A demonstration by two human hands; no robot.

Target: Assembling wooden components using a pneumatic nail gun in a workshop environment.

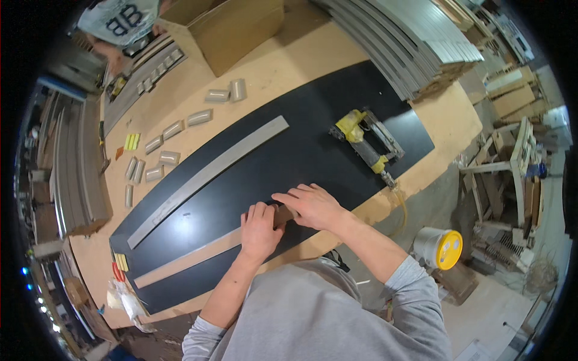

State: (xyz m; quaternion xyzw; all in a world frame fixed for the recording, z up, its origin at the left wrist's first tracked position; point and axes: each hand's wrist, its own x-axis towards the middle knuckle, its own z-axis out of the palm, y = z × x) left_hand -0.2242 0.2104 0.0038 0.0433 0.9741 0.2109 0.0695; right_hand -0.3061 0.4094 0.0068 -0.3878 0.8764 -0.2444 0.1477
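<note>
A black panel (325,174) with a curved far edge lies across the table. On its near side rests a pale wooden strip (192,256), slanting up toward the right. My left hand (260,231) curls its fingers over this strip close to its right end. Beside it, my right hand (313,206) is bent around the end of the strip; the fingertips are partly hidden. A second, grey strip (208,177) lies farther away on the panel. To the right sits a nail gun (364,141) wrapped in yellow tape, its hose hanging off the near edge.
Several short grey blocks (173,129) are scattered on the wooden table (313,45). A cardboard box (235,30) and stacked grey boards (415,48) stand at the far side. Red-handled pliers (118,272) lie at left. A bucket (438,248) is on the floor. Another person (120,27) works far left.
</note>
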